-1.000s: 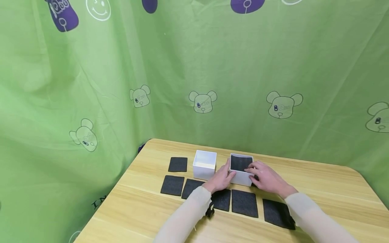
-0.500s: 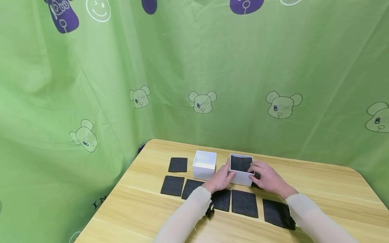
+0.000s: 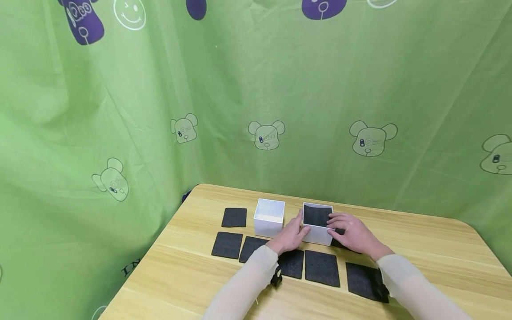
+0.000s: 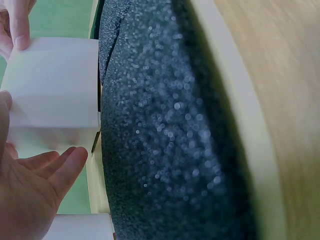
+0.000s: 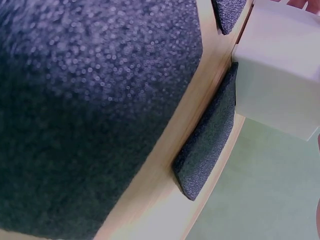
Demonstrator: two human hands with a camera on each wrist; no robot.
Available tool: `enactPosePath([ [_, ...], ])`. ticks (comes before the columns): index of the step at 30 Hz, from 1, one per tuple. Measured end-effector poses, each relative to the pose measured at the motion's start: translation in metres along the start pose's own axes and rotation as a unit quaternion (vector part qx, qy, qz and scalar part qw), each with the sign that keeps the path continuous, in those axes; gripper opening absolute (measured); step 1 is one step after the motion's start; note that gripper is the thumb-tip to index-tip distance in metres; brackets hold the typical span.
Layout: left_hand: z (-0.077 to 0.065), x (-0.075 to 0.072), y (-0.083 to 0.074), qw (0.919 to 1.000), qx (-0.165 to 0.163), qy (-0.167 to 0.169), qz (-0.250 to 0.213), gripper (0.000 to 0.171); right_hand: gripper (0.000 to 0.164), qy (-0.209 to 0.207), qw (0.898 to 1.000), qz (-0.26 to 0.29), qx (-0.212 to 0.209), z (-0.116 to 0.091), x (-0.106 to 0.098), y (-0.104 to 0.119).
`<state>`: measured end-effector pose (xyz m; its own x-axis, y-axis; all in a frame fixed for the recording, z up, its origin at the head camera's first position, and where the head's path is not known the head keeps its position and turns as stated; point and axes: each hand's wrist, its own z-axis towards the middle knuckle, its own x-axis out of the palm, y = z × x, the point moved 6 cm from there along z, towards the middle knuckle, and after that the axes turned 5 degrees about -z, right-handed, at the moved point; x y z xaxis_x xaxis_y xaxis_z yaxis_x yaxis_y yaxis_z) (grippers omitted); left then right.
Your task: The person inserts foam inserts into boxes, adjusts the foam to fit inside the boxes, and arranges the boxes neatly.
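Observation:
A white open-topped box (image 3: 316, 234) stands at the back of the table, a black foam square (image 3: 317, 215) covering its inside. My left hand (image 3: 289, 233) holds this box at its front left corner, thumb on the front face and fingers along the left side. In the left wrist view those extended fingers lie by the box (image 4: 55, 82). The fingers of my right hand (image 3: 355, 234) rest at the box's right rim, beside the foam, with the thumb lower, at the front right edge. Another black foam piece (image 3: 339, 243) lies partly hidden under my right hand.
A second white box (image 3: 269, 226), with no foam showing inside, stands left of my left hand. Several black foam squares (image 3: 322, 268) lie in a row in front, and one foam square (image 3: 234, 217) lies at the far left. A green curtain (image 3: 312, 160) hangs behind the table.
My right hand's fingers have drawn back to the right, from over the foam to the box's rim, and straightened somewhat. The left hand and the box have stayed in place.

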<state>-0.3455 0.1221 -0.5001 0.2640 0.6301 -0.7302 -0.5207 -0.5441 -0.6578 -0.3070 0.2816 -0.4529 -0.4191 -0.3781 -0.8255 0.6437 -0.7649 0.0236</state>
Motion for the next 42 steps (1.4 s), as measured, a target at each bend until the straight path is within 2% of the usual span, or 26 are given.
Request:
enactPosePath([
  [7, 0.000, 0.000, 0.001, 1.0000, -0.003, -0.001, -0.006, 0.066, 0.014, 0.023, 1.000, -0.005, 0.003, 0.002, 0.002, 0.000],
  [18, 0.002, 0.002, 0.001, 1.0000, -0.001, 0.005, -0.002, 0.066, 0.031, 0.087, 0.996, -0.032, 0.017, 0.002, 0.011, -0.007],
  [36, 0.000, 0.001, -0.002, 1.0000, -0.008, 0.001, -0.002, 0.065, 0.034, 0.096, 0.993, -0.060, -0.016, 0.002, 0.015, -0.004],
  [42, -0.001, 0.000, -0.004, 0.9999, -0.011, 0.004, -0.006, 0.065, 0.038, 0.110, 0.992, -0.050, -0.030, 0.004, 0.017, 0.001],
])
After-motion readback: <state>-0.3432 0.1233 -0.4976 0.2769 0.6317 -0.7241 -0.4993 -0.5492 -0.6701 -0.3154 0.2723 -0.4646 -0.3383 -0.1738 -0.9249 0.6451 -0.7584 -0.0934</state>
